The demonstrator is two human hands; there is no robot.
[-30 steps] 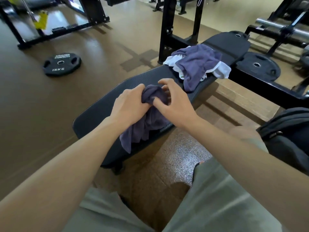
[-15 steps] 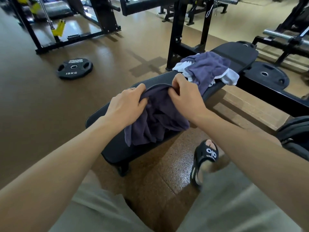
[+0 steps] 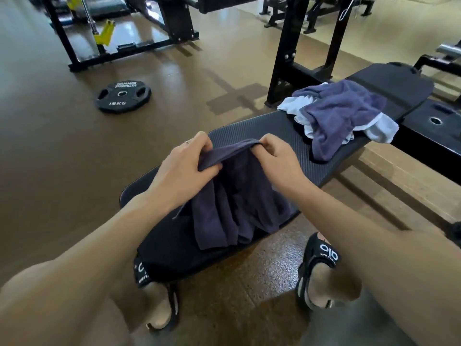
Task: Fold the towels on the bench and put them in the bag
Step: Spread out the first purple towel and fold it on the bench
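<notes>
A dark purple towel hangs over the near end of the black bench, bunched in folds. My left hand and my right hand each pinch its top edge, a short stretch of cloth taut between them. Farther along the bench lies a crumpled pile: another purple towel on top of a white towel. The bag is almost out of view; only a dark edge shows at the far right.
A 15 kg weight plate lies on the brown floor to the left. A black rack upright stands behind the bench. Another plate sits at the right. My sandalled feet are under the bench's near end.
The towel was a wad under both hands; I have lifted it and drawn its top edge apart between my hands. The view has tilted down, showing my feet.
</notes>
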